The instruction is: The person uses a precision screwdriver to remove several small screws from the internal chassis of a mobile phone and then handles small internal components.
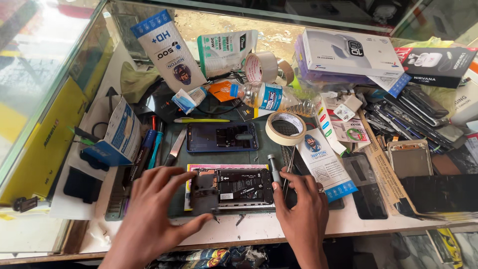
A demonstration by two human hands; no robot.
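From the head camera, an opened phone (231, 188) lies back-up, its cover off, near the front edge of the cluttered counter (298, 226), resting on a pink-edged card. The left hand (152, 214) spreads its fingers (172, 175) wide, thumb and fingertips touching the phone's left end. The right hand (301, 206) sits at the phone's right end, its fingers narrowed around a dark screwdriver (274, 169) that stands upright just beside the phone's corner. Farther back lies a blue phone frame (222, 137), with a roll of tape (285, 128) to its right and a plastic bottle (271, 97) on its side beyond.
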